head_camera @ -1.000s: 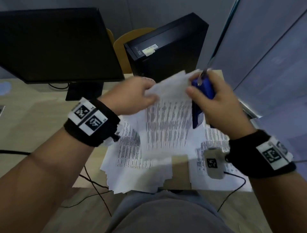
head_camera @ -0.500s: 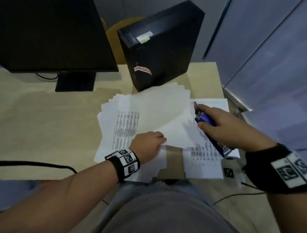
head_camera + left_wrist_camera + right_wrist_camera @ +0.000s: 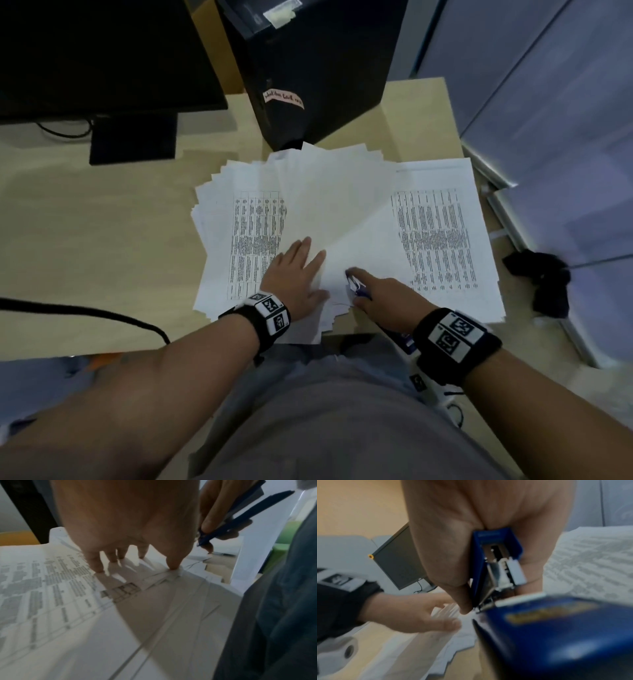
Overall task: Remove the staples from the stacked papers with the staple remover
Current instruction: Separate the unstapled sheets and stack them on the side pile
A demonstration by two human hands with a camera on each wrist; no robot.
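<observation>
A fanned stack of white printed papers [image 3: 329, 205] lies on the wooden desk [image 3: 102, 240]. My left hand [image 3: 298, 274] lies flat on the near part of the stack, fingers straight and spread, thumb [image 3: 173, 562] pressing by the stapled corner. My right hand [image 3: 380, 294] grips a blue staple remover [image 3: 356, 286], with its metal tip down at the near corner of the papers [image 3: 467, 619], right beside the left thumb. The wrist views show the blue staple remover [image 3: 496, 566] held between thumb and fingers, and as a blue staple remover [image 3: 240, 516] beside the left hand.
A black computer tower [image 3: 308, 68] stands just behind the papers, and a black monitor [image 3: 96, 54] on its stand at the back left. A black cable [image 3: 102, 313] runs along the desk's near left edge. A grey partition [image 3: 548, 102] is on the right.
The papers, held up in both hands a second ago, now lie on the desk. My left hand has flattened onto them, and the right hand brought the staple remover down to the near corner.
</observation>
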